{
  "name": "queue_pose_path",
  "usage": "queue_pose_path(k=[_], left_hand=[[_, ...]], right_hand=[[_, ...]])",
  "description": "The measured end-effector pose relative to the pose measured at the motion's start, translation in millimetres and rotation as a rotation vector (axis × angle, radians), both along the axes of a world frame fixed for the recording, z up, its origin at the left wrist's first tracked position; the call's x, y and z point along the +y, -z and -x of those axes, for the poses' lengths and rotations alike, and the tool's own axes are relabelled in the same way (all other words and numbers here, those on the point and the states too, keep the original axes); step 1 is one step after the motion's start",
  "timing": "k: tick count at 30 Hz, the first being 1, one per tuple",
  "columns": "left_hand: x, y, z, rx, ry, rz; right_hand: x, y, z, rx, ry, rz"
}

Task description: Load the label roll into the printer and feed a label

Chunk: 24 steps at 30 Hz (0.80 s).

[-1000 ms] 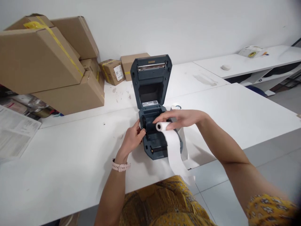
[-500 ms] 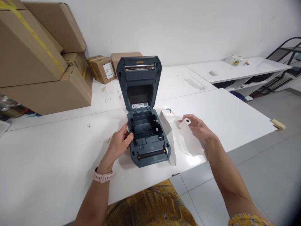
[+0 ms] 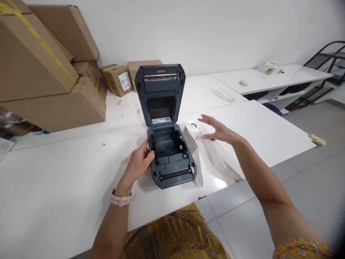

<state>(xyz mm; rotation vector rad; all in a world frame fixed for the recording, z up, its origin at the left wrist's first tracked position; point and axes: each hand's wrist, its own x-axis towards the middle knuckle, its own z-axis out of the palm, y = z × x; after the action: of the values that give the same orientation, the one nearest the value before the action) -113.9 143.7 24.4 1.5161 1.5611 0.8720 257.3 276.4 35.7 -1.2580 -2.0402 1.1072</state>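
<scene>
A dark grey label printer (image 3: 169, 162) stands on the white table with its lid (image 3: 161, 93) raised and its roll bay bare. My left hand (image 3: 140, 160) grips the printer's left side, thumb on the rim and fingers against the outer wall. To the printer's right, my right hand (image 3: 215, 130) hovers with fingers spread, holding nothing. Close to its fingertips lies a label roll (image 3: 192, 127) with a blue-rimmed core, its white strip (image 3: 198, 167) trailing along the printer. A second paper strip (image 3: 219, 158) runs below my right hand, which mostly hides the small roll at its end.
Cardboard boxes (image 3: 54, 108) are stacked at the left against the wall, with a smaller taped box (image 3: 115, 80) behind the printer. At the back right, a shelf table (image 3: 258, 81) bears a white box (image 3: 269, 68) and a round white object (image 3: 244, 82).
My right hand has let go of the small paper roll, opened its fingers and moved up and slightly left. My left hand still holds the printer.
</scene>
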Motion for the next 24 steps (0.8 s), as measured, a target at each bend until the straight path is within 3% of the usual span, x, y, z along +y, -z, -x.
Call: queue_pose_path(k=[4, 7, 11, 15, 19, 24], left_hand=[[0, -2.9, -2, 0.039, 0.026, -0.042], [-1, -4.9, -3, 0.054, 0.020, -0.052], [-3, -9.1, -5, 0.067, 0.019, -0.049], [-3, -11.3, -5, 0.077, 0.031, -0.045], [-2, -11.0, -5, 0.085, 0.023, -0.032], [-3, -14.1, -5, 0.095, 0.045, -0.019]], right_hand=[[28, 0.2, 37, -0.097, -0.026, 0.030], [32, -2.8, 43, -0.095, 0.001, 0.039], [19, -25.0, 39, 0.049, 0.031, 0.003], [-1, -55.1, 61, 0.211, -0.158, -0.028], [-18, -78.1, 112, 0.017, -0.364, -0.060], [-31, -84.0, 159, -0.573, -0.479, -0.293]])
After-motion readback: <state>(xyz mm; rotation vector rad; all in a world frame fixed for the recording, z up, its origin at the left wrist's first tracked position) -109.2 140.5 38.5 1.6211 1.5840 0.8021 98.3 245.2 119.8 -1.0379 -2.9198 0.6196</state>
